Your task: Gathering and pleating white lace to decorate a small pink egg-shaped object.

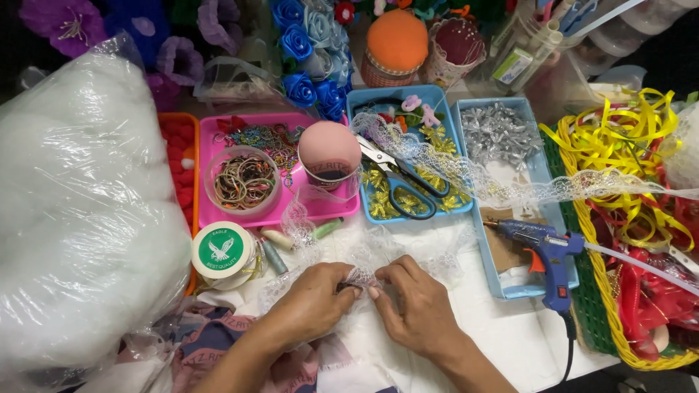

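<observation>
— What sits around the pink tray (218, 211)?

— Taking that tray as the landmark: inside it stands a clear round tub (244, 182) of coiled rubber bands, with a pink-domed cup (329, 154) at its right end. Just right of the tray is a blue tray (429, 98) holding blue-handled scissors (405, 182) among gold bows. Further right, a second blue tray (539, 171) carries silver bows, and a blue glue gun (546, 247) lies across its near end. Far right of the pink tray, a yellow-rimmed basket (593, 240) is stuffed with yellow and red ribbon. To the tray's left bulges a big clear bag of white stuffing (80, 211).

— And the hands?

— Both are in front of the pink tray, over the white tabletop (502, 335). The left hand (313, 302) and right hand (419, 306) each pinch the white lace trim (437, 164) with closed fingertips, nearly touching one another.

— Which way does the lace run?

— From the pinch it bunches up, then its long axis stretches away to the right, crossing above both blue trays and out past the basket.
</observation>
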